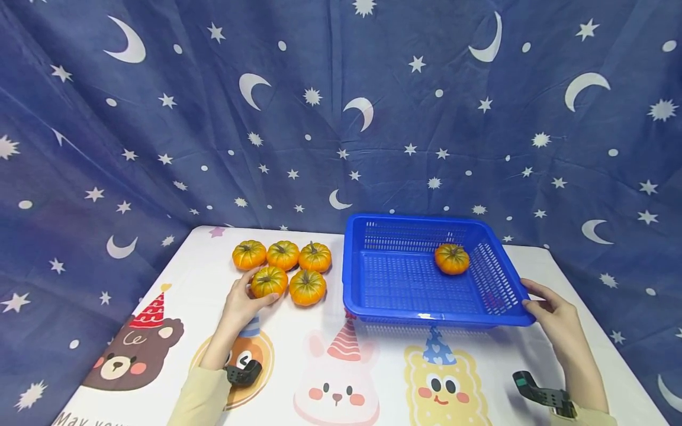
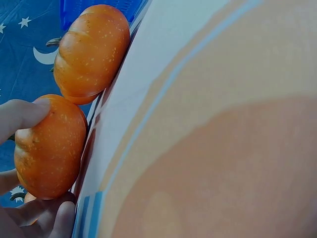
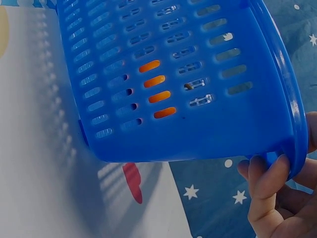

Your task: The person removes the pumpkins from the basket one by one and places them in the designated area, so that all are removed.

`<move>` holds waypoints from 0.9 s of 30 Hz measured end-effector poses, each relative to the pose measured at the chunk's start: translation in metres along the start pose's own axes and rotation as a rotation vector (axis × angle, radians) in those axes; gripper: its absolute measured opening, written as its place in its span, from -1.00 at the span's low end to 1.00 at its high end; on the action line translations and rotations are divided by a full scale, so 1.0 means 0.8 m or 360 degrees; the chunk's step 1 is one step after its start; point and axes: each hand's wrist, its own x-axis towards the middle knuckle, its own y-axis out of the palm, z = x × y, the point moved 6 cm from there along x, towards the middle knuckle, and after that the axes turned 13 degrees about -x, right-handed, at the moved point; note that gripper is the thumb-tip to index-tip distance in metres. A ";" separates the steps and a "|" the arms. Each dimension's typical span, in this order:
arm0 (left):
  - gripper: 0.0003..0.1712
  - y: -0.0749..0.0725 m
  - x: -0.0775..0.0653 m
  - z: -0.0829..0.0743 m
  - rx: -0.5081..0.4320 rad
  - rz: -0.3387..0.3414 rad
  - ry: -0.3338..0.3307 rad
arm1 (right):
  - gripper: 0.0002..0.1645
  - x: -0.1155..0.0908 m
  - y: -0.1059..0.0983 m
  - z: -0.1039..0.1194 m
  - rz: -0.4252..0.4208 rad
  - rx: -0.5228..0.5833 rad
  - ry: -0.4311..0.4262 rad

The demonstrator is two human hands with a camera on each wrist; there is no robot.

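Note:
My left hand holds the front-left small orange pumpkin between thumb and fingers. In the left wrist view the thumb lies on the upper side of this pumpkin, with other fingers around its lower side. Right beside it is another pumpkin, and a row of three pumpkins sits just behind. My right hand pinches the right rim of a blue plastic basket. Inside the basket, toward its right back, lies one pumpkin; orange shows through the slots in the right wrist view.
A white tablecloth printed with cartoon animals covers the table. Behind the table hangs a dark blue curtain with moons and stars. The basket stands right of the loose pumpkins, with a strip of tablecloth between.

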 end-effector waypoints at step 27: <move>-0.14 -0.010 -0.001 0.000 -0.0031 0.0064 -0.0048 | -0.42 0.001 0.000 0.001 -0.0002 -0.0002 0.0001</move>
